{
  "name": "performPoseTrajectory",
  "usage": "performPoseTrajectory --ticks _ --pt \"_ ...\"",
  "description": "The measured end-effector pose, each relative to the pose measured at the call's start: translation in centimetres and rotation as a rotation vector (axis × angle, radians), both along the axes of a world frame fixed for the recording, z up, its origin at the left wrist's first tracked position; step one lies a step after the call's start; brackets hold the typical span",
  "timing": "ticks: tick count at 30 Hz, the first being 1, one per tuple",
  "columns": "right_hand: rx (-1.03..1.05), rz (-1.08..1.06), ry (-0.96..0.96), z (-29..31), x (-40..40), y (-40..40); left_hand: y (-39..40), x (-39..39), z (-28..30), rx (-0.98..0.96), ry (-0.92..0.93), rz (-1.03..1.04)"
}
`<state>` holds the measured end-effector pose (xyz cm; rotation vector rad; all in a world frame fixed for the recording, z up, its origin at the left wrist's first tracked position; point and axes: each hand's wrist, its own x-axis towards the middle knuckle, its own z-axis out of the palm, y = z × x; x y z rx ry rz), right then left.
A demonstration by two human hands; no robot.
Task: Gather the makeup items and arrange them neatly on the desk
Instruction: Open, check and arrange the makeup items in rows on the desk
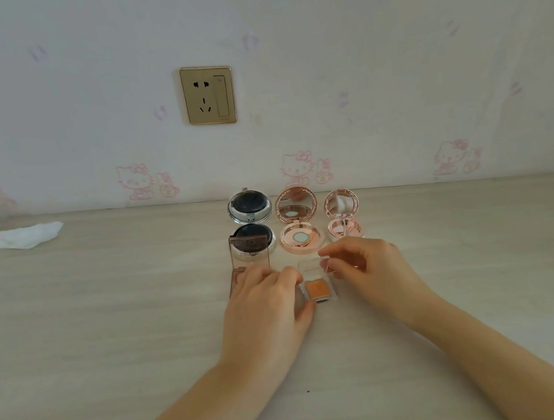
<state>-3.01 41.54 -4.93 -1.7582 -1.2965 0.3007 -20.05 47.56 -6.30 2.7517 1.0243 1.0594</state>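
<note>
Head view: three open round compacts stand in a row at 12 o'clock, near the wall. Black compact (pixel 251 224) at 11, large pink compact (pixel 298 219) at 12, small pink compact (pixel 343 215) at 1, lids up.

Brown case (pixel 249 251) sits open just in front of the black compact, clear lid upright, base partly hidden under the left hand.

Orange pan (pixel 318 288) lies at table (pixel 109 310) centre, between both hands, clear lid raised.

Left hand (pixel 269 315) grips the pan's left side, thumb at the near edge, fingers curled over toward the brown case.

Right hand (pixel 372 268) pinches the top right corner of the pan's lid with thumb and forefinger.

Tissue (pixel 27 235) lies at 10 o'clock, well apart. Socket (pixel 208 95) on the wall above.
</note>
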Motion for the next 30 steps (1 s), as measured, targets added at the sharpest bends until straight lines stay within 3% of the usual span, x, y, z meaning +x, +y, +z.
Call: performPoseTrajectory --ticks 5,13,30 --pt "0.023 -0.015 0.029 -0.2 0.4 0.8 0.7 0.3 -0.2 -0.011 0.000 -0.009" --pt "-0.013 0.011 0.273 0.4 0.8 2.2 1.9 0.7 -0.3 -0.037 0.027 -0.023" --pt "-0.029 -0.025 0.210 0.2 1.0 2.4 2.5 0.7 0.0 -0.003 0.065 -0.067"
